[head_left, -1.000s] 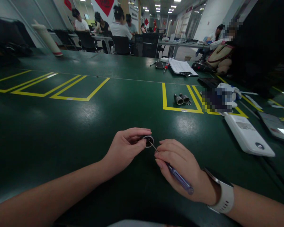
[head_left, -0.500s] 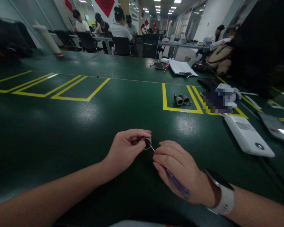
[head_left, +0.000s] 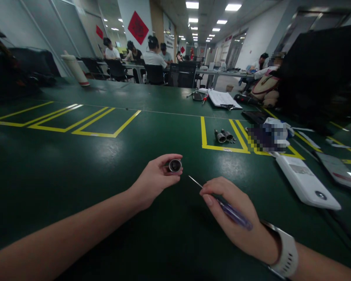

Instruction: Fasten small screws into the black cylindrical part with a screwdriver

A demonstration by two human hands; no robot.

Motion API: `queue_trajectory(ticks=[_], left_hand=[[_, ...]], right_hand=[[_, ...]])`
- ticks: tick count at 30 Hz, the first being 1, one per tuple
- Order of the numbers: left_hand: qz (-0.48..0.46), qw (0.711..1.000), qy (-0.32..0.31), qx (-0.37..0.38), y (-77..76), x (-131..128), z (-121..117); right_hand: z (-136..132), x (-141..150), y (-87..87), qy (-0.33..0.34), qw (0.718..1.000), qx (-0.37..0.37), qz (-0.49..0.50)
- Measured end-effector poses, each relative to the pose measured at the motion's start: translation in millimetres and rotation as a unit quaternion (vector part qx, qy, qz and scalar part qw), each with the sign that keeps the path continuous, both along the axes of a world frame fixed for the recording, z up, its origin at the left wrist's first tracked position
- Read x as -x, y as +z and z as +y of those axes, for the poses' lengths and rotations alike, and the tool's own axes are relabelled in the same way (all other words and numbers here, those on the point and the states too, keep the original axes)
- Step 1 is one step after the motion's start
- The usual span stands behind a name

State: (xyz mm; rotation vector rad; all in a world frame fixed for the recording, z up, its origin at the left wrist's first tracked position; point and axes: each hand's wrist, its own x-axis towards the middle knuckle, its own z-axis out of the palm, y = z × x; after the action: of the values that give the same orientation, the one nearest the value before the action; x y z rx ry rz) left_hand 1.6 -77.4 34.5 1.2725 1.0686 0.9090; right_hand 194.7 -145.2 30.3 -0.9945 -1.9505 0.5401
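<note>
My left hand (head_left: 156, 179) pinches a small metal cylinder (head_left: 174, 165) between thumb and fingers, its round end turned toward me. My right hand (head_left: 232, 212) grips a thin screwdriver with a blue-purple handle (head_left: 235, 214). Its bare metal tip (head_left: 194, 181) points up and left, a short gap away from the cylinder. A white watch sits on my right wrist. Both hands hover just above the dark green table (head_left: 105, 171).
Two more metal cylinders (head_left: 224, 135) and tiny parts lie in a yellow-taped box ahead. A white flat device (head_left: 307, 181) and a tablet (head_left: 337, 169) lie to the right. Papers (head_left: 222, 98) and tools lie farther back. Several people sit at distant tables.
The screwdriver tip has come out of the cylinder and my right hand has pulled back to the right. My left hand has lifted the cylinder slightly. The view has tilted upward.
</note>
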Motion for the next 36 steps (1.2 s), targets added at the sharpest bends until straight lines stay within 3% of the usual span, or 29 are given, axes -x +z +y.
queue_trajectory(ticks=[5, 8, 13, 15, 22, 29, 36], left_hand=[[0.101, 0.981, -0.011, -0.167, -16.8, 6.6, 50.9], [0.193, 0.938, 0.01, -0.287, -26.5, 10.2, 82.1], [0.28, 0.88, -0.008, -0.383, -31.6, 12.1, 117.2], [0.295, 0.872, -0.008, -0.39, -32.7, 11.5, 126.5], [0.297, 0.892, -0.026, -0.338, -33.5, 11.3, 139.2], [0.317, 0.874, -0.058, -0.364, -30.2, 12.2, 134.3], [0.288, 0.88, -0.059, -0.373, -34.8, 13.4, 133.1]], right_hand=[[15.9, 4.7, 6.9, -0.065, 0.993, 0.095, 0.038], [35.3, 9.4, 7.3, -0.053, 0.987, 0.132, 0.071], [82.2, 21.2, 2.3, -0.052, 0.978, 0.108, 0.168], [100.7, 28.0, -1.5, -0.044, 0.972, 0.102, 0.205], [137.7, 45.0, -17.7, -0.005, 0.947, 0.126, 0.296], [136.3, 41.2, -28.2, 0.036, 0.94, 0.158, 0.301], [126.0, 39.7, -18.9, 0.005, 0.962, 0.141, 0.235]])
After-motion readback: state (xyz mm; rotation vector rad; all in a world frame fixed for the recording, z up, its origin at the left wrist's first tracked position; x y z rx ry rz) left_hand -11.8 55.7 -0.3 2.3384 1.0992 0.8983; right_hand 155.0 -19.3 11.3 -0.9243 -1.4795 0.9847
